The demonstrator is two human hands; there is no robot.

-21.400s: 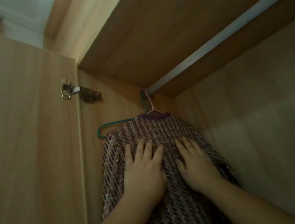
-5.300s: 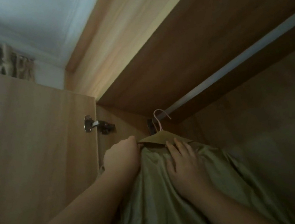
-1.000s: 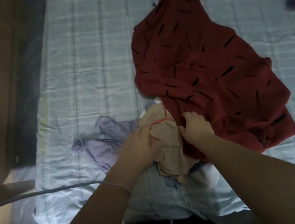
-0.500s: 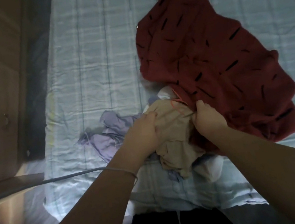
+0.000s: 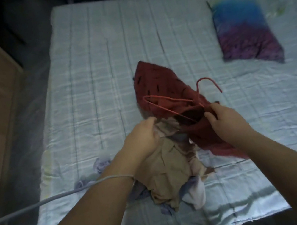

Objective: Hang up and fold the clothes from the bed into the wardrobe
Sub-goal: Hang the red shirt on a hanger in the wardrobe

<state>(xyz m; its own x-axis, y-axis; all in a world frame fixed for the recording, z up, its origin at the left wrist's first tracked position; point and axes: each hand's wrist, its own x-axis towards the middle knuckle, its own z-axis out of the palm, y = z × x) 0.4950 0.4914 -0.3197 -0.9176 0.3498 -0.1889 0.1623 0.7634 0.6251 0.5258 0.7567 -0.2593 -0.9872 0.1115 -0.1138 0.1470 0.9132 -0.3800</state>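
Gripping red garment [image 5: 160,82] and hanger [image 5: 173,102], both hands' fingers [image 5: 209,116] stay mid-bed [image 5: 96,62], well inside its edges.

Quick count from where I stood: I had two hands out, my left hand [image 5: 143,134] and my right hand [image 5: 223,119]. There was one red hanger [image 5: 173,104], one red garment [image 5: 158,79], one tan garment [image 5: 165,172], one pillow [image 5: 244,33], and one bed [image 5: 96,62].
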